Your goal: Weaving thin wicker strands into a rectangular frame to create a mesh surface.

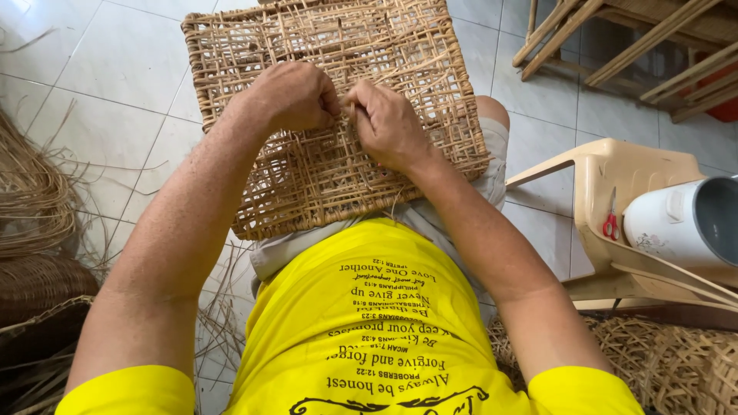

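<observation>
A square woven rattan panel point(323, 154) is lying across the person's lap, its far edge reaching out over the pale tiled floor point(100, 115). The left hand point(288, 96) is curling into a closed fist on the weave near the panel's middle, knuckles up, and the right hand point(388, 123) is pressing down just beside it, fingers pinched tight on a thin rattan strand point(347, 107) between the two hands. Loose rattan strips point(31, 192) are piling up at the left. At the right, a beige plastic chair point(615, 177) is holding small red-handled scissors point(610, 223) and a white container point(684, 223).
</observation>
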